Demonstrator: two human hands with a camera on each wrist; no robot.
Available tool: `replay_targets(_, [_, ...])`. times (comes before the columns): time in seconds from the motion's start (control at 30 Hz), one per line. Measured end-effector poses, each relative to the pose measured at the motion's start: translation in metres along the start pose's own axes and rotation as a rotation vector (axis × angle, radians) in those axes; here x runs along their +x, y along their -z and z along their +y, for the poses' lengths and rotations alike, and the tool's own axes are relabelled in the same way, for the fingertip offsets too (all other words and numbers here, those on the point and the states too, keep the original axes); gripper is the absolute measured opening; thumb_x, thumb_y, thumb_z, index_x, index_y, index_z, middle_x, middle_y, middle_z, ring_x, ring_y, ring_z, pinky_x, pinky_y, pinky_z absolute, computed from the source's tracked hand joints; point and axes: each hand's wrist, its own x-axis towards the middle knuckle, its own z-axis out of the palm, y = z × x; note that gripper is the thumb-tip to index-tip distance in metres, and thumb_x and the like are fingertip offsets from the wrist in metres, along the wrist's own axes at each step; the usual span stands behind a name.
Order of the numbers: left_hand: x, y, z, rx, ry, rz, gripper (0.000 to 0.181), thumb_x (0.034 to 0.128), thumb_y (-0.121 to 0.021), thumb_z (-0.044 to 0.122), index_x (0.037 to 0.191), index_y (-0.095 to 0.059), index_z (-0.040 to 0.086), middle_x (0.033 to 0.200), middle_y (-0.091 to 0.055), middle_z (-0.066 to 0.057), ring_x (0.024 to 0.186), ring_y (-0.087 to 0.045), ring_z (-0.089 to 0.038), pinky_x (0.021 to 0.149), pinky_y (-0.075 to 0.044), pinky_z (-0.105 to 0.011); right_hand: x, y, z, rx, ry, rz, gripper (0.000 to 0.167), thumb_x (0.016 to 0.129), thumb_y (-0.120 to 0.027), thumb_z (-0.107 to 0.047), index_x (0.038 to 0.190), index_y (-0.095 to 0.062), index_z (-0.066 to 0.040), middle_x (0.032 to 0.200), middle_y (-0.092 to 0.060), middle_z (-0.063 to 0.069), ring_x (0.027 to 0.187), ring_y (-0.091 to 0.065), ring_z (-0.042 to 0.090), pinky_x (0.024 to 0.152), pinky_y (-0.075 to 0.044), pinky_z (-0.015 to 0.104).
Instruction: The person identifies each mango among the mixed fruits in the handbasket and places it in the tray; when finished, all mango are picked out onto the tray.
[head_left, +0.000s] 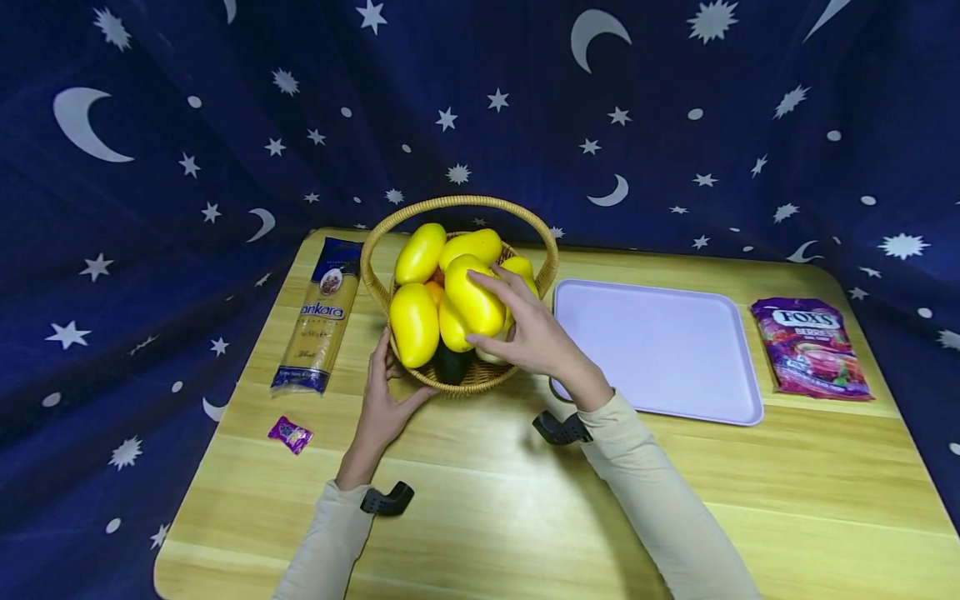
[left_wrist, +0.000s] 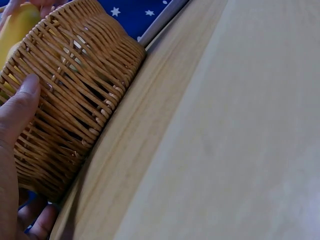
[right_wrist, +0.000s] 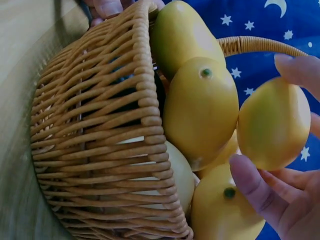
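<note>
Green stem ends (right_wrist: 205, 73) of the mangoes (right_wrist: 201, 117) show in the right wrist view, not in the head view; only the latter shows the pasta pack (head_left: 318, 321). The wicker basket (head_left: 461, 201) stands near the table's (head_left: 480, 517) far edge, lilac tray (head_left: 660, 354) just to its right; bare tabletop lies in front. The left hand (head_left: 382, 400) clasps the basket's side, thumb apart from fingers; the right hand (head_left: 528, 329), spread to the fruit's width, grips the topmost mango (head_left: 474, 292) above the rim

Mangoes (head_left: 415, 325) are yellow, basket (head_left: 474, 387) tan, tray (head_left: 660, 354) lilac, curtain (head_left: 525, 158) white-starred navy.
</note>
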Motion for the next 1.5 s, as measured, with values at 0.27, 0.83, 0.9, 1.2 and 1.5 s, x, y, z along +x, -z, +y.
replay_targets(0.27, [0.000, 0.000, 0.001, -0.004, 0.014, -0.003, 0.111, 0.0708, -0.083, -0.006, 0.155, -0.011, -0.003, 0.145, -0.033, -0.031, 0.117, -0.049, -0.037, 0.084, -0.045, -0.051, 0.001, 0.000, -0.001, 0.002, 0.008, 0.009, 0.081, 0.078, -0.083, -0.039, 0.148, -0.042, -0.034, 0.152, -0.034, 0.012, 0.134, -0.042, 0.030, 0.104, -0.043, 0.051])
replay_targets(0.83, [0.001, 0.000, 0.001, -0.004, 0.020, -0.002, 0.111, 0.0708, -0.083, -0.007, 0.155, -0.011, -0.003, 0.149, -0.030, -0.027, 0.119, -0.048, -0.038, 0.085, -0.046, -0.048, 0.000, -0.008, 0.002, 0.067, 0.050, 0.084, 0.076, 0.071, -0.087, -0.032, 0.139, -0.053, -0.027, 0.145, -0.036, 0.012, 0.120, -0.050, 0.025, 0.082, -0.051, 0.035])
replay_targets(0.9, [0.000, 0.000, -0.002, -0.004, 0.020, -0.003, 0.111, 0.0711, -0.083, -0.007, 0.155, -0.011, -0.003, 0.149, -0.030, -0.027, 0.120, -0.048, -0.038, 0.085, -0.046, -0.050, 0.001, -0.008, 0.002, 0.073, 0.058, 0.088, 0.076, 0.071, -0.087, -0.031, 0.139, -0.053, -0.026, 0.144, -0.036, 0.012, 0.122, -0.048, 0.026, 0.085, -0.051, 0.038])
replay_targets(1.2, [-0.003, -0.004, -0.031, 0.016, 0.021, 0.007, 0.119, 0.0681, -0.086, -0.005, 0.158, -0.009, 0.008, 0.150, -0.033, -0.020, 0.120, -0.049, -0.032, 0.085, -0.047, -0.046, 0.003, -0.006, 0.000, 0.010, 0.080, 0.026, 0.076, 0.075, -0.082, -0.029, 0.142, -0.047, -0.031, 0.144, -0.036, 0.013, 0.121, -0.049, 0.029, 0.092, -0.050, 0.049])
replay_targets(1.5, [-0.006, -0.004, -0.036, 0.007, 0.035, 0.009, 0.119, 0.0690, -0.087, 0.000, 0.159, -0.010, 0.017, 0.149, -0.035, -0.014, 0.119, -0.050, -0.030, 0.084, -0.047, -0.039, -0.002, -0.009, -0.001, 0.019, 0.058, 0.023, 0.077, 0.075, -0.083, -0.039, 0.143, -0.047, -0.032, 0.143, -0.040, 0.013, 0.125, -0.048, 0.029, 0.097, -0.046, 0.051])
